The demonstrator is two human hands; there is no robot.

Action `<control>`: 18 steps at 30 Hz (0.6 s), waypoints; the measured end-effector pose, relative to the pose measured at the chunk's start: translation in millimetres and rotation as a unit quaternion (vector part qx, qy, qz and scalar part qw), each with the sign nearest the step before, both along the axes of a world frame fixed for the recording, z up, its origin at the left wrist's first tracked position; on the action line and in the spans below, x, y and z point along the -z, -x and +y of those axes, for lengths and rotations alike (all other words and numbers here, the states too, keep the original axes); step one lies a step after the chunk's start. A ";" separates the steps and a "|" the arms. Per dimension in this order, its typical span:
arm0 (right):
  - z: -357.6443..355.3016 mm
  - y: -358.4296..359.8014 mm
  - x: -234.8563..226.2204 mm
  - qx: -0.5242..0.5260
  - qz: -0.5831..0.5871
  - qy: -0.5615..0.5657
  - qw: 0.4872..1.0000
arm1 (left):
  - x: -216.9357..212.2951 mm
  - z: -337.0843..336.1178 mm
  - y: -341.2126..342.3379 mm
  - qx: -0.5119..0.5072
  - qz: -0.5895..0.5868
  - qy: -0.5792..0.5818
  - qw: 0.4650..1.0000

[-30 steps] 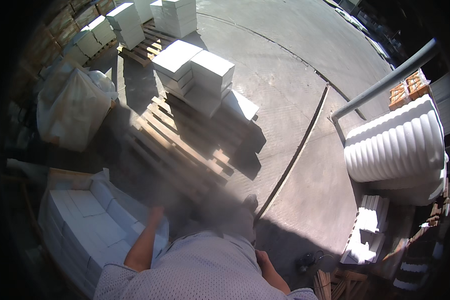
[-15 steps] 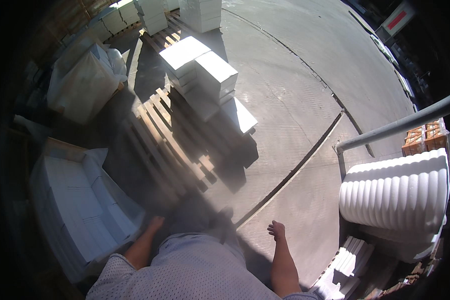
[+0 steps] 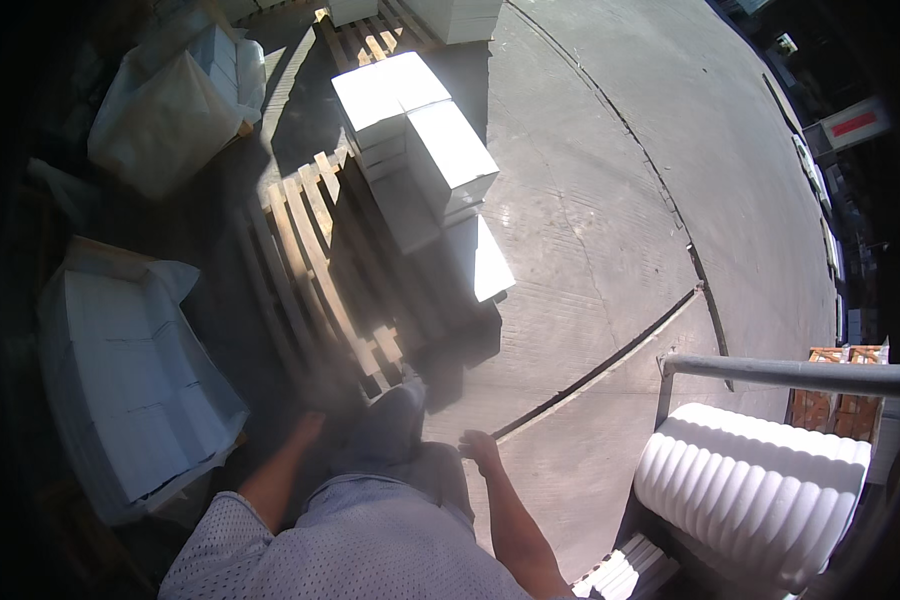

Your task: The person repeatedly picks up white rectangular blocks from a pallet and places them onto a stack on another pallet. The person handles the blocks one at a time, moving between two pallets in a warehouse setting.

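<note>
My left hand (image 3: 309, 428) hangs at my left side in the shade, nearest the wooden pallet (image 3: 303, 237). Its fingers are too dim and smeared to make out. On my right, my right hand (image 3: 481, 450) swings low over the concrete with fingers loosely apart and nothing in it. Beyond my feet the slatted pallet carries a stepped stack of white blocks (image 3: 454, 148) along its right side, while its left slats lie bare. Neither hand touches the stack or the pallet.
An opened wrapped load of white blocks (image 3: 130, 400) stands at left, with another wrapped load (image 3: 160, 120) behind it. At right are a metal rail (image 3: 790, 371), a ribbed white roll (image 3: 750, 490) and orange-brown crates (image 3: 836, 410). A dark groove (image 3: 600, 362) crosses the floor.
I have stepped forward, a foot now by the pallet's near end. The view has turned leftward, so the rail and roll sit lower. My right hand has swung inward toward my body.
</note>
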State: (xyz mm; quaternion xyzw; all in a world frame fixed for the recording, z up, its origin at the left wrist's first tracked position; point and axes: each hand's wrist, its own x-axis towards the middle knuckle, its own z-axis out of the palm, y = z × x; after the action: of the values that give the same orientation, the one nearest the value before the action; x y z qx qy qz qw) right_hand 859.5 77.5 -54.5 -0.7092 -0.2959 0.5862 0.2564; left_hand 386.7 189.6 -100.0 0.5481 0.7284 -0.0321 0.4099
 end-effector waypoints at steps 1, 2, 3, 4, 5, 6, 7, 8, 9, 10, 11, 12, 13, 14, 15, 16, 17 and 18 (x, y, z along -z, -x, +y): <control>5.6 -10.4 4.2 -0.101 -0.061 -0.035 0.992 | 11.3 16.6 -16.3 0.014 -0.062 0.000 0.998; 13.5 -21.5 13.0 -0.146 -0.149 -0.022 0.978 | 21.5 33.5 -33.4 0.018 -0.106 0.000 0.994; 15.1 -37.4 19.7 -0.200 -0.207 -0.076 0.955 | 30.1 51.2 -50.9 0.022 -0.150 0.001 0.988; 17.3 -52.2 27.2 -0.127 -0.134 -0.017 0.983 | 37.6 69.1 -73.2 0.017 -0.178 0.001 0.984; 24.2 -68.3 36.1 -0.064 -0.066 0.015 0.996 | 39.6 82.7 -94.2 0.008 -0.177 0.013 0.984; 32.5 -83.5 43.6 -0.010 -0.033 0.068 0.997 | 39.0 93.8 -116.5 -0.002 -0.176 0.025 0.984; 42.6 -97.3 49.0 0.084 0.056 0.074 0.992 | 36.8 103.0 -138.2 -0.049 -0.192 0.075 0.977; 53.9 -112.8 50.5 0.163 0.126 0.113 0.972 | 32.7 108.7 -158.2 -0.097 -0.205 0.125 0.966; 69.1 -126.0 51.9 0.258 0.187 0.165 0.933 | 29.3 111.4 -179.1 -0.133 -0.222 0.163 0.952; 89.1 -137.7 55.6 0.156 0.074 0.168 0.970 | 25.9 108.4 -201.7 -0.189 -0.237 0.186 0.934; 113.8 -147.5 63.5 0.146 0.041 0.187 0.971 | 23.2 102.7 -224.4 -0.233 -0.257 0.196 0.917; 137.4 -158.8 72.2 0.131 0.023 0.188 0.973 | 24.7 99.8 -246.0 -0.277 -0.275 0.206 0.897; 160.7 -170.0 84.2 0.119 0.016 0.186 0.975 | 29.5 96.9 -264.5 -0.290 -0.277 0.226 0.888; 188.7 -179.4 104.1 0.100 -0.009 0.209 0.973 | 37.3 92.5 -280.4 -0.304 -0.276 0.247 0.878; 214.8 -191.1 124.1 0.084 -0.005 0.209 0.974 | 50.3 90.4 -296.9 -0.319 -0.284 0.258 0.867; 240.7 -197.9 148.9 0.062 -0.071 0.197 0.976 | 68.5 89.5 -314.0 -0.343 -0.285 0.261 0.856; 267.7 -208.2 174.8 0.021 -0.128 0.173 0.976 | 86.9 84.3 -329.4 -0.369 -0.289 0.258 0.845; 294.7 -215.2 203.1 -0.015 -0.208 0.156 0.966 | 102.2 73.5 -343.0 -0.394 -0.285 0.268 0.832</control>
State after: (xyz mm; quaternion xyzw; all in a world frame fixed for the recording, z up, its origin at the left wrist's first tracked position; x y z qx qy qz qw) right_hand 1074.7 372.2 -257.6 -0.8423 -0.2584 0.4682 0.0670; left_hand 729.7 263.1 -202.2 0.0684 0.6962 0.0958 0.7082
